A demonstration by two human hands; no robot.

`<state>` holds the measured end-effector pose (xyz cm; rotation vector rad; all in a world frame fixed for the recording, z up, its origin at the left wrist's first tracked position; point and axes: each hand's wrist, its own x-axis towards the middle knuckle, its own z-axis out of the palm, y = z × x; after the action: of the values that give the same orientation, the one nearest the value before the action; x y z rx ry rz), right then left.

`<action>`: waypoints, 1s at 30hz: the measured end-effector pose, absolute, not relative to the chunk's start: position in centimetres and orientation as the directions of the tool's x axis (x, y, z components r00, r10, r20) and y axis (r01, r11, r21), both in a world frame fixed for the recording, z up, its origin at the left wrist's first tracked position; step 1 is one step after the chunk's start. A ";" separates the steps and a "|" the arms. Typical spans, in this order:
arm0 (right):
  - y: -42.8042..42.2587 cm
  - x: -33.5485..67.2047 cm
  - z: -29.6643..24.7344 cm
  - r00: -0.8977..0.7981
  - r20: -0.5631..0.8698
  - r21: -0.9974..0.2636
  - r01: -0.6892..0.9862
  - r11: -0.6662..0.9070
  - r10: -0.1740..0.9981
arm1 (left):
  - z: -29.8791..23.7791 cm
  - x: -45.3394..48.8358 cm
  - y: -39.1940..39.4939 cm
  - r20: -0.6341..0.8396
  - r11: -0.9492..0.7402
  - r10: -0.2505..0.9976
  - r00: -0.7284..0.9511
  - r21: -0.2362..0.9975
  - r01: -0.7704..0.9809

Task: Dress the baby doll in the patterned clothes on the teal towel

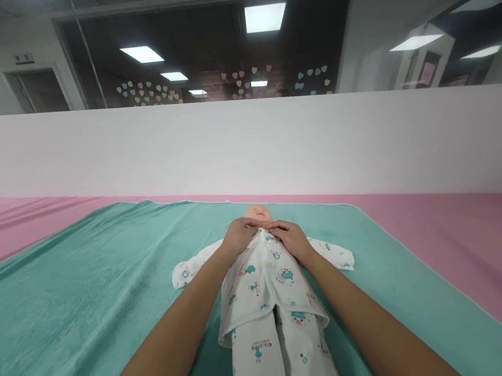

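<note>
A baby doll [257, 214] lies on its back on a teal towel [83, 303], head away from me. It wears a white printed suit [270, 312] with a row of buttons down the front. My left hand [238, 236] and my right hand [291, 237] meet at the suit's collar just below the doll's chin. Both hands have their fingers curled and pinched on the fabric at the top of the front opening. The sleeves of the suit spread out to both sides.
The towel lies on a pink sheet [478, 241] that covers the surface. A white partition [243, 138] runs across behind it, with a dark window [211, 54] decorated with paper hearts above.
</note>
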<state>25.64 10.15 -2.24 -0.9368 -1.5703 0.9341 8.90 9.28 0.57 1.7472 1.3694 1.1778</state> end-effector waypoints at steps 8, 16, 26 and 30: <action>10.3 25.7 -2.4 -0.137 0.369 -0.913 0.132 0.386 0.919 | 0.3 9.0 9.5 0.306 -0.310 0.948 0.086 0.828 0.467; 10.2 25.7 -2.4 -0.143 0.377 -0.908 0.139 0.396 0.915 | 0.6 9.0 8.9 0.311 -0.313 0.947 0.086 0.825 0.470; 10.3 25.6 -2.5 -0.145 0.390 -0.903 0.132 0.408 0.909 | 1.0 9.4 8.6 0.367 -0.357 0.926 0.083 0.787 0.502; 10.3 25.6 -2.5 -0.148 0.396 -0.901 0.130 0.414 0.906 | 0.8 9.4 8.7 0.439 -0.420 0.894 0.094 0.744 0.520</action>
<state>25.63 10.27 -2.54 -0.9404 -1.5812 0.8926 9.39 8.67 0.80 1.9787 1.3864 1.2627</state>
